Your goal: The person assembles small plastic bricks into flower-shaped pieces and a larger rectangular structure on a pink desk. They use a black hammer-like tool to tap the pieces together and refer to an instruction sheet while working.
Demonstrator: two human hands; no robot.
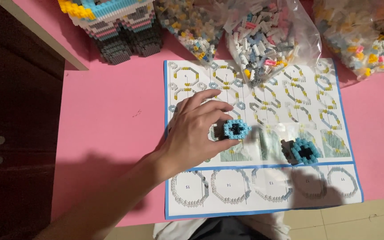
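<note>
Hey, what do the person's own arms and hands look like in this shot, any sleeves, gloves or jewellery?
Only one arm shows, entering from the lower left. Its hand is bare: no glove, and no ring can be seen on the visible fingers. The wrist and forearm are bare too, with no sleeve, watch or bracelet in view. Which hand it is I cannot tell for sure; the other is out of view.

Home hobby spot: pink table (112, 111) sitting on tiled floor (356, 218), holding brick bags (267, 35), instruction sheet (263, 186).
</note>
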